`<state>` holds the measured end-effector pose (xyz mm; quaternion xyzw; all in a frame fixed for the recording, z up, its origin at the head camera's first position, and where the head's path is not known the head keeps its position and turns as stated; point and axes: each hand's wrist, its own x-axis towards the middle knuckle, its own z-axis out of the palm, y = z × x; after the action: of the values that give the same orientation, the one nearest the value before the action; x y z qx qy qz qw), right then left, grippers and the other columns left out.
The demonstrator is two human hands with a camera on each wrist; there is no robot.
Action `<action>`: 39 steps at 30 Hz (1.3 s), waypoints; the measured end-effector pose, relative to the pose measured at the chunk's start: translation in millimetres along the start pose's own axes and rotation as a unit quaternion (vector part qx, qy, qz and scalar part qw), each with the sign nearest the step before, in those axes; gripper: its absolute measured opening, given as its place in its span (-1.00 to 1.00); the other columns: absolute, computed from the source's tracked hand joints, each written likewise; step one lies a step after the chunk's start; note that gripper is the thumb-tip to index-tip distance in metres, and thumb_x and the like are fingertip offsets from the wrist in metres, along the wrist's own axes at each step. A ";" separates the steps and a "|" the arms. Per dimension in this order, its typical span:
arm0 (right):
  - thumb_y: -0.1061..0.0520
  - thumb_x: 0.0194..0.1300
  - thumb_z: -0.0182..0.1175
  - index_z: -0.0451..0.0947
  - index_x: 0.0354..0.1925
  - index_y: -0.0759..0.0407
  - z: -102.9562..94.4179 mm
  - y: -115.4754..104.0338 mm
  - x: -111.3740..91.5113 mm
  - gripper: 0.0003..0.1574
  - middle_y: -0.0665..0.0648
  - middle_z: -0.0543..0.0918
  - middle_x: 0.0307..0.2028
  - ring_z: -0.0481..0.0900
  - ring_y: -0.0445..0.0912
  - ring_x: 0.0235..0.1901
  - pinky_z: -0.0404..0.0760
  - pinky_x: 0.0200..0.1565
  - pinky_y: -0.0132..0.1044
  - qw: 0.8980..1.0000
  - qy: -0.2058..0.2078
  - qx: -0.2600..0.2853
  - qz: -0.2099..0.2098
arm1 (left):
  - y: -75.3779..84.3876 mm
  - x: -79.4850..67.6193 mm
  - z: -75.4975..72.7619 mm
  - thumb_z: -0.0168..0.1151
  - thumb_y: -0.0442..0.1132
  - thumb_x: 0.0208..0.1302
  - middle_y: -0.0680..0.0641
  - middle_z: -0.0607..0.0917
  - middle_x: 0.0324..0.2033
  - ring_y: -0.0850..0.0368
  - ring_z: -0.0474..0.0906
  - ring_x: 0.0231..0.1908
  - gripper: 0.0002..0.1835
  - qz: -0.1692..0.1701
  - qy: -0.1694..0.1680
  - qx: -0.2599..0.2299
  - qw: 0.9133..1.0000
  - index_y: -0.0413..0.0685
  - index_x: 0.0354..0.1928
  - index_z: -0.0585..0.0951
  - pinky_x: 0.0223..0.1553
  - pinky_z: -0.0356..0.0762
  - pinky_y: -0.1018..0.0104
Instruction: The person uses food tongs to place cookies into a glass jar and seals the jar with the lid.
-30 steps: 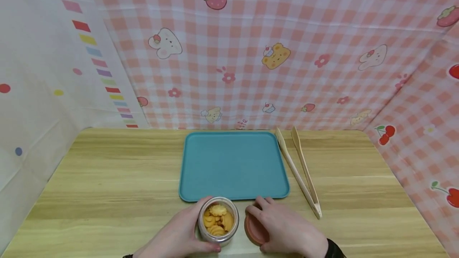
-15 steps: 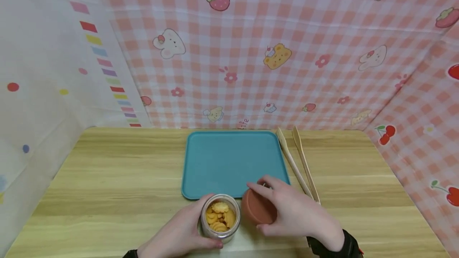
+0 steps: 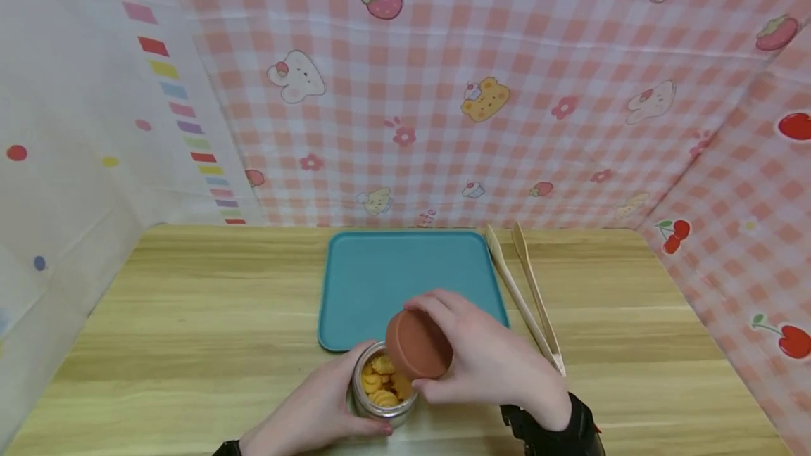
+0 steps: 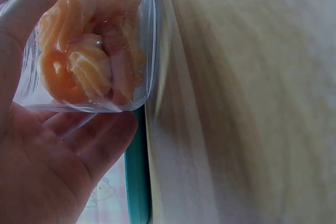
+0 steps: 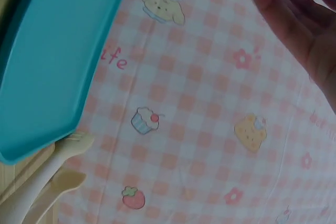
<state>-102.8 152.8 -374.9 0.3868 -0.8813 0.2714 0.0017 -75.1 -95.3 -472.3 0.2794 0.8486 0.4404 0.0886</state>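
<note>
My left hand [image 3: 323, 403] grips a clear glass jar [image 3: 391, 415] at the table's front, thumb on the near side and fingers round the far side. Piped golden cookies [image 3: 381, 378] lie inside it; the left wrist view shows them through the glass. My right hand [image 3: 484, 357] holds a reddish-brown round lid [image 3: 418, 347] by its edge, between thumb and fingers. Tilted, the lid overlaps the right part of the jar's open mouth in the head view. Only part of the right hand [image 5: 310, 35] enters the right wrist view, the lid mostly out of frame.
A teal tray [image 3: 405, 273] lies just behind the hands. Wooden tongs [image 3: 516, 287] rest beside its right edge, partly behind the right hand. A pink checked cloth [image 3: 431, 90] hangs behind the wooden table [image 3: 203, 315].
My right hand has lifted the lid off the table and carried it left, up to the jar's mouth. The left hand stays round the jar.
</note>
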 end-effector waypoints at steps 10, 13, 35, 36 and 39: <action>-0.27 0.04 0.29 0.34 0.32 0.01 18.6 -12.4 7.3 -0.08 -0.01 0.37 0.14 0.37 -0.21 0.08 0.49 -0.10 -0.48 0.995 -0.017 -0.059 -0.076 | 0.5 -0.4 -0.2 0.48 0.20 -0.13 0.30 0.50 0.08 0.33 0.48 0.02 0.05 0.026 0.011 -0.004 1.000 0.38 0.43 0.14 0.05 0.46 0.24; -0.25 0.04 0.30 0.34 0.32 -0.02 19.8 -14.5 8.0 -0.09 -0.03 0.35 0.15 0.34 -0.22 0.10 0.49 -0.10 -0.47 0.995 -0.024 -0.059 -0.076 | 0.6 0.4 -1.3 0.47 0.20 -0.12 0.30 0.50 0.09 0.34 0.48 0.02 0.03 0.026 0.008 -0.010 1.000 0.39 0.43 0.15 0.05 0.46 0.24; -0.17 -0.07 0.35 0.37 0.34 -0.05 31.3 -22.5 10.8 -0.04 -0.07 0.32 0.14 0.28 -0.22 0.10 0.45 -0.01 -0.42 0.991 -0.056 -0.088 -0.087 | -0.4 -0.7 0.5 0.43 0.21 -0.06 0.28 0.49 0.12 0.32 0.48 0.04 -0.13 0.031 0.009 -0.033 0.999 0.35 0.34 0.28 0.08 0.45 0.27; -0.17 -0.08 0.35 0.36 0.34 -0.05 31.5 -22.6 10.8 -0.03 -0.07 0.32 0.15 0.28 -0.22 0.11 0.45 0.01 -0.40 0.990 -0.057 -0.090 -0.087 | -0.3 -0.9 0.5 0.43 0.21 -0.06 0.28 0.49 0.12 0.32 0.48 0.04 -0.13 0.032 0.010 -0.031 0.999 0.35 0.34 0.28 0.07 0.45 0.27; -0.17 -0.10 0.35 0.35 0.36 -0.06 31.6 -22.7 10.6 0.01 -0.06 0.32 0.17 0.28 -0.21 0.13 0.45 0.03 -0.37 0.990 -0.062 -0.095 -0.084 | 0.1 -1.8 0.4 0.42 0.22 -0.06 0.29 0.49 0.12 0.33 0.48 0.04 -0.13 0.031 0.011 -0.027 0.999 0.35 0.35 0.29 0.07 0.45 0.27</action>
<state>-88.2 117.8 -388.7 0.4740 -0.8656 0.1612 0.0068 -73.4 -95.9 -472.7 0.2987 0.8281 0.4687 0.0733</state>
